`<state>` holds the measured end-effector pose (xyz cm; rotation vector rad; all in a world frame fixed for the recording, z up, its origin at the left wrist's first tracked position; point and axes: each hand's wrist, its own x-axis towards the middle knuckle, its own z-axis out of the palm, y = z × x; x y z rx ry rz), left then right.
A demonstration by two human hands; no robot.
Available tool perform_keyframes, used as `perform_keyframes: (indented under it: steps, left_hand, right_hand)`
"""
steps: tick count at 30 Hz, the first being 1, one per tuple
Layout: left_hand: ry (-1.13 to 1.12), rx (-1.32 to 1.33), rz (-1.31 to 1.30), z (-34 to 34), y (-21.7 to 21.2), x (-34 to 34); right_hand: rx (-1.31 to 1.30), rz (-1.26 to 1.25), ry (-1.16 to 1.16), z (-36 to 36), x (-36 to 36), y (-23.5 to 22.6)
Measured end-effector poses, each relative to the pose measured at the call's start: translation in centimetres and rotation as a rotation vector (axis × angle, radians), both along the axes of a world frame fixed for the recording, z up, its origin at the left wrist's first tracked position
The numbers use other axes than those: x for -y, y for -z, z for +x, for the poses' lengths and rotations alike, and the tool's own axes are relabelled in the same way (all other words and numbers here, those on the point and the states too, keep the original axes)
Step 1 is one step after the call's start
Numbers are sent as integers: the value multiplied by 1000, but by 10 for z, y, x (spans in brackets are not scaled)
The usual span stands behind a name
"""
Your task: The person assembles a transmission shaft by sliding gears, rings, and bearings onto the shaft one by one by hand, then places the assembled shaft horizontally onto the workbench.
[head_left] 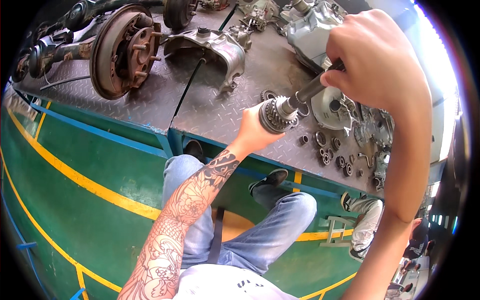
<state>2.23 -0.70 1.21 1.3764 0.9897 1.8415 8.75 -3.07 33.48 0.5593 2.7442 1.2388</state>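
Observation:
My left hand (254,131) is closed around the lower, geared end of a metal gear shaft (282,114), held tilted above the table's front edge. Toothed rings sit stacked there, and a smooth grey length runs up to the right. At that upper end my right hand (375,57) is closed, wrist bent, with the thumb along the shaft and a dark tip showing by the fingers. I cannot tell whether the dark part is separate. Just behind the gears, a loose gear (268,94) lies on the table.
The checker-plate table (200,107) bears a rusty brake drum (122,55) on an axle, a curved metal housing (215,50), a silver gearbox case (312,32), a round cover (331,110) and several small gears and bearings (326,156). Another person's leg (367,220) shows near a stool (337,231).

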Motion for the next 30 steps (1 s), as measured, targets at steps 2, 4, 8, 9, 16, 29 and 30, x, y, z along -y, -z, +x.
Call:
perform_keyframes:
  steps: [2, 4, 8, 9, 16, 29, 30]
  left_hand:
    - [6, -10, -22, 1, -4, 4]
    - [20, 16, -46, 1, -1, -1]
    - [10, 16, -1, 1, 2, -2]
    - [3, -7, 31, 2, 1, 0]
    - [-35, 2, -45, 3, -4, -4]
    - [135, 50, -160, -10, -1, -8]
    - [255, 127, -183, -14, -2, -9]
  right_hand:
    - [-1, -10, 34, -1, 0, -3]
    - [31, 6, 83, -6, -15, -5]
    - [15, 6, 117, -2, -4, -2]
    - [2, 10, 68, 1, -1, -3]
    - [-113, -126, -420, 6, -23, -3]
    - [-1422, -1651, -434, 57, -59, 182]
    - [-1409, -1609, -448, 57, -66, 184]
